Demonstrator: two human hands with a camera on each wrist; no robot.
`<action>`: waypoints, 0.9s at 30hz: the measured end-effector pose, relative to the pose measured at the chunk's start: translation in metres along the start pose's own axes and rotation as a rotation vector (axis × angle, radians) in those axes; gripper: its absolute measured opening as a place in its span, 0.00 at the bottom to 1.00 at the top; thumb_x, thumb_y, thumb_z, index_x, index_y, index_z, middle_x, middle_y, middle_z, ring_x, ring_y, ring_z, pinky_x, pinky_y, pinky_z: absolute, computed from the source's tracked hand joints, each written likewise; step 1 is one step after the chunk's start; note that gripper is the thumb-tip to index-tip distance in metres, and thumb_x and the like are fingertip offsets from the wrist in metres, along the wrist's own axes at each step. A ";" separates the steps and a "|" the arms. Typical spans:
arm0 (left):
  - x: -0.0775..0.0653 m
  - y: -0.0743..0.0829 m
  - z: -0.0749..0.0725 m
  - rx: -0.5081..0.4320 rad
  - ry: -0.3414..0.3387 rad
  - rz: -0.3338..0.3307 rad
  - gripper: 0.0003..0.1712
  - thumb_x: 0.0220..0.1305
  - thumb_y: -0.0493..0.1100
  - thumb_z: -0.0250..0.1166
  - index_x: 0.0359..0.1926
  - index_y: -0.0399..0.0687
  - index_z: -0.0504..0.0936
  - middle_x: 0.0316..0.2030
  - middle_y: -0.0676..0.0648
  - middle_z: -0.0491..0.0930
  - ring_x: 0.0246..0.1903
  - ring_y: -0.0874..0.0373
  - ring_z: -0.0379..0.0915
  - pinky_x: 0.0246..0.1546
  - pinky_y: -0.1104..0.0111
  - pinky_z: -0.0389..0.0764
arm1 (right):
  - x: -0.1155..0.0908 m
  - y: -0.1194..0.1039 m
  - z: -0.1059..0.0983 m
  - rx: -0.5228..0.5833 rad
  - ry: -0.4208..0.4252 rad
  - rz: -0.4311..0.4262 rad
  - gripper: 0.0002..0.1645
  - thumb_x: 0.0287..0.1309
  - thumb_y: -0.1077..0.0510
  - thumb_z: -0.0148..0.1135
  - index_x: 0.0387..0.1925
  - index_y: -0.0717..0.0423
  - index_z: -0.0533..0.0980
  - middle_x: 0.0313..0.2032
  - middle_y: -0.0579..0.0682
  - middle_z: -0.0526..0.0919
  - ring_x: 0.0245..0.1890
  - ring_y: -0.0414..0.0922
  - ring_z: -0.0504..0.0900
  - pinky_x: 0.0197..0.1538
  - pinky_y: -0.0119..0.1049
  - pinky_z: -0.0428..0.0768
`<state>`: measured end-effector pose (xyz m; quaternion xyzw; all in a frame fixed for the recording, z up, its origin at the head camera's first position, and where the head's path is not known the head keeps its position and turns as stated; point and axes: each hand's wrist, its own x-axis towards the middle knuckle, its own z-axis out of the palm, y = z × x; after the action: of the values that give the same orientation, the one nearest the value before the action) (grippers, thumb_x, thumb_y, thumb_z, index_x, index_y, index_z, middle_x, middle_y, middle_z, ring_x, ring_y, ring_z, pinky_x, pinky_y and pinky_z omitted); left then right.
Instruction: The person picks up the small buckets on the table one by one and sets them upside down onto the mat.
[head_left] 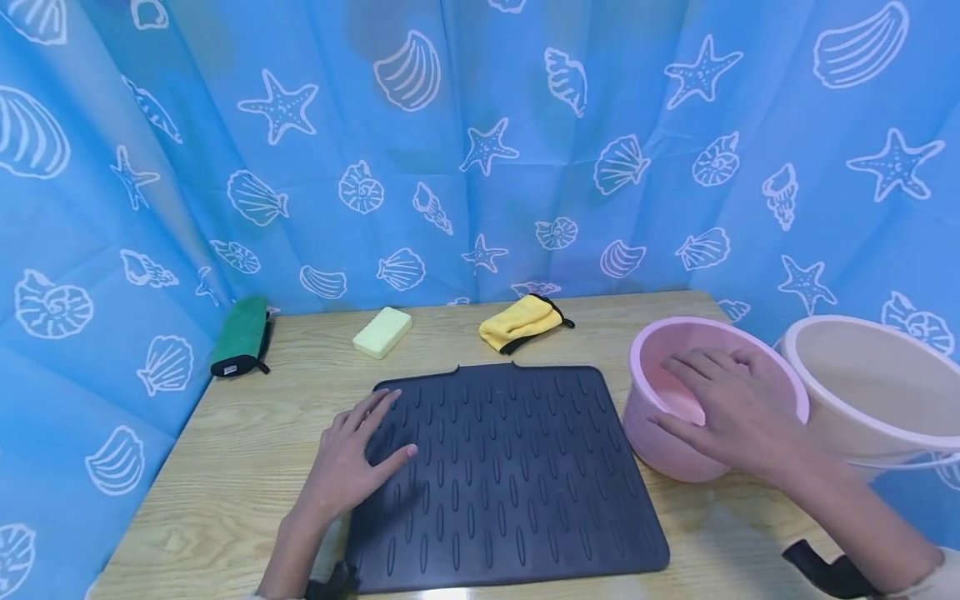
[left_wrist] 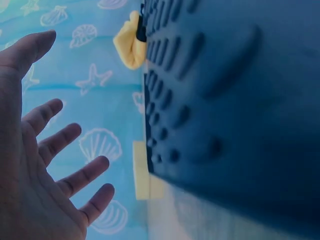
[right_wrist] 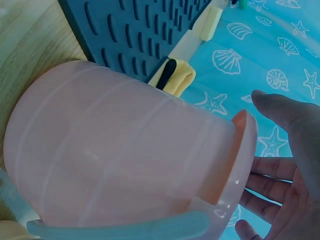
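Observation:
A dark ribbed mat (head_left: 495,483) lies flat on the table. My left hand (head_left: 348,467) is over its left edge, fingers spread and palm bare in the left wrist view. At the right stands a pink bucket (head_left: 647,425), whose pale blue handle (right_wrist: 120,227) shows in the right wrist view. Over the bucket's mouth is my right hand (head_left: 731,408), thumb apart from the fingers and nothing gripped. The right wrist view puts its fingers (right_wrist: 272,187) beside the rim; whether they touch it I cannot tell.
A cream bucket (head_left: 832,400) stands right of the pink one. Behind the mat lie a pale yellow sponge (head_left: 382,332) and a folded yellow cloth (head_left: 521,322) with black trim. A green cloth item (head_left: 242,333) sits at the back left, near the blue shell-patterned curtain (head_left: 315,225).

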<state>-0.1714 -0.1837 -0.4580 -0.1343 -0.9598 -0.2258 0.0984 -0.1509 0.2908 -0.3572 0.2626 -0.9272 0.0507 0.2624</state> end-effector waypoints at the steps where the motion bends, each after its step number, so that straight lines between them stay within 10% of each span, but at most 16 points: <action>1: 0.001 0.003 0.001 -0.002 -0.002 0.000 0.49 0.59 0.70 0.64 0.77 0.62 0.60 0.74 0.47 0.58 0.65 0.38 0.60 0.60 0.37 0.60 | 0.000 0.000 0.001 0.004 0.001 -0.002 0.36 0.49 0.38 0.70 0.51 0.61 0.81 0.47 0.59 0.83 0.51 0.58 0.77 0.49 0.62 0.67; 18: 0.014 0.033 0.005 -0.050 0.024 0.075 0.48 0.59 0.71 0.64 0.77 0.69 0.59 0.73 0.48 0.60 0.71 0.44 0.55 0.64 0.36 0.59 | 0.007 -0.013 0.005 0.032 -0.081 0.016 0.14 0.44 0.52 0.78 0.29 0.56 0.83 0.25 0.46 0.78 0.28 0.46 0.74 0.33 0.44 0.73; 27: 0.015 0.039 0.003 -0.031 0.032 0.087 0.48 0.59 0.75 0.60 0.77 0.69 0.59 0.74 0.50 0.60 0.71 0.46 0.56 0.65 0.37 0.60 | 0.008 -0.012 0.005 0.016 0.058 -0.017 0.15 0.35 0.67 0.70 0.16 0.53 0.69 0.16 0.41 0.62 0.18 0.40 0.61 0.21 0.36 0.65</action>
<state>-0.1745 -0.1454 -0.4411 -0.1736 -0.9479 -0.2382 0.1212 -0.1532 0.2759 -0.3582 0.2711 -0.9164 0.0634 0.2877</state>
